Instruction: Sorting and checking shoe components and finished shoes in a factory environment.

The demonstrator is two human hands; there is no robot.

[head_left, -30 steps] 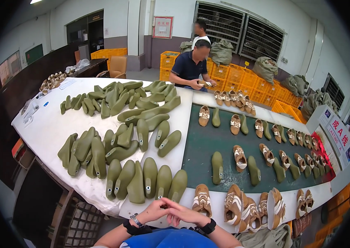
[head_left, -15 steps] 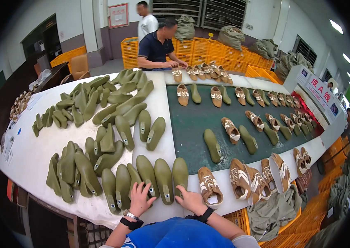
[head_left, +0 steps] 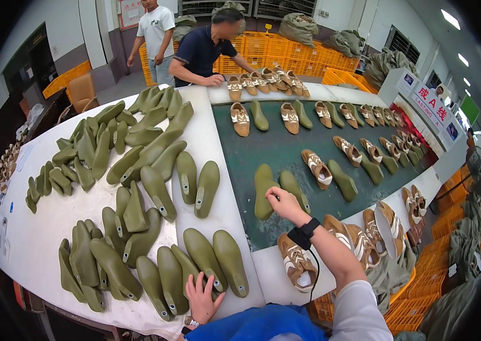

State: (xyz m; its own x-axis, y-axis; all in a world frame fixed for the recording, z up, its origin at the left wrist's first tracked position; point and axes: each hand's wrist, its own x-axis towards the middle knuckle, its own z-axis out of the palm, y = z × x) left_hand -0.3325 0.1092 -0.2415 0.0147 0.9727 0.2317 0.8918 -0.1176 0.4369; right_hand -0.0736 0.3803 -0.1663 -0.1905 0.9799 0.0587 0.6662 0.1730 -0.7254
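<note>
Olive-green shoe lasts stand in a row along the table's near edge. My left hand (head_left: 202, 296) lies over the heel ends of the lasts there, fingers spread, next to a narrow last (head_left: 186, 264) partly covered by the fingers. Over the green conveyor belt (head_left: 240, 196) reaches my right hand (head_left: 287, 203), its fingers curled at the right side of a shoe last (head_left: 263, 187); the fingertips' grip is partly hidden. Just right of it lies another last (head_left: 293, 186), partly behind that hand. A brown-and-white sneaker (head_left: 297, 262) sits below my right wrist.
Many loose lasts (head_left: 101, 145) are heaped on the white table (head_left: 175, 230). Sneakers and lasts line the belt in rows; more sneakers (head_left: 360, 244) stand along its near edge. Across the table a co-worker (head_left: 206, 54) leans toward more shoes. Orange crates (head_left: 263, 54) stand behind.
My right hand has moved forward and right onto the belt, carrying a shoe last from the near row. My left hand stays by the lasts. The co-worker's arm now stretches out to the right.
</note>
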